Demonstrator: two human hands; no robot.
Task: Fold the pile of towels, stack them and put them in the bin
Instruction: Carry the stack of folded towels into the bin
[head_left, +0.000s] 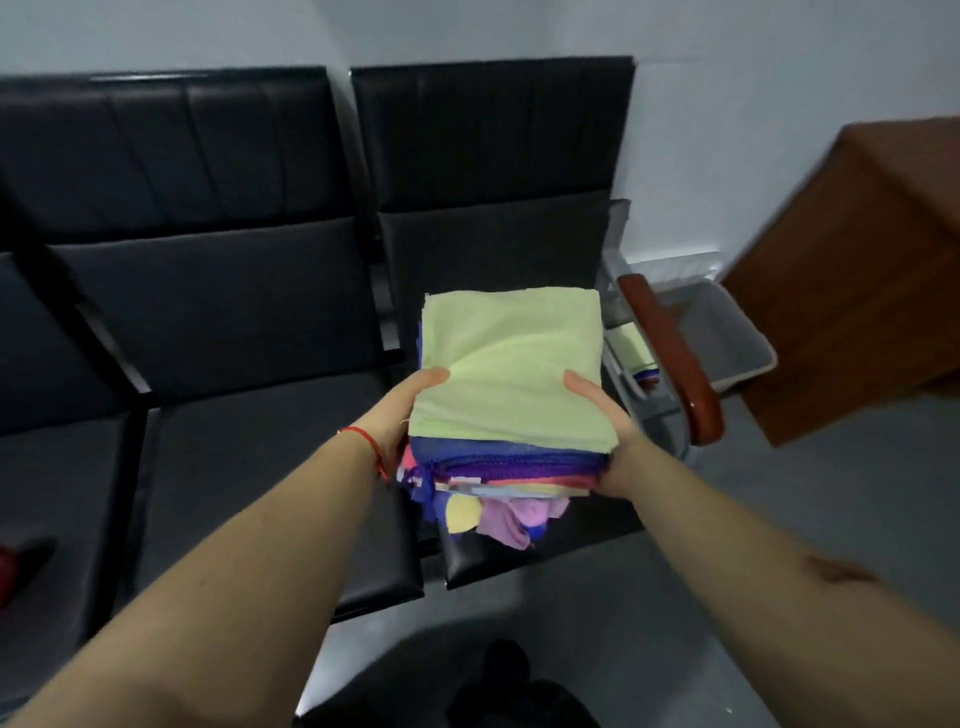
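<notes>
A stack of folded towels (506, 395) is held between both hands above the black seat (519, 249) at the right end of a row of chairs. The left hand (402, 415) is closed on the stack's left side, thumb laid on the pale green towel (511, 364) on top, the other fingers hidden beneath. The right hand (605, 421) has the same grip on the stack's right side, thumb on top. Below the green towel, blue, purple, pink and yellow layers are seen, with loose corners hanging from the stack's near edge. A red string (363, 441) is worn on the left wrist. The bin (727, 338), grey, stands to the right of the stack, beyond the chair's brown armrest (675, 358); some folded cloth (631, 345) is glimpsed just right of the stack, but whether it lies in the bin cannot be told. A brown wooden cabinet (852, 280) is seen further right of the stack.
</notes>
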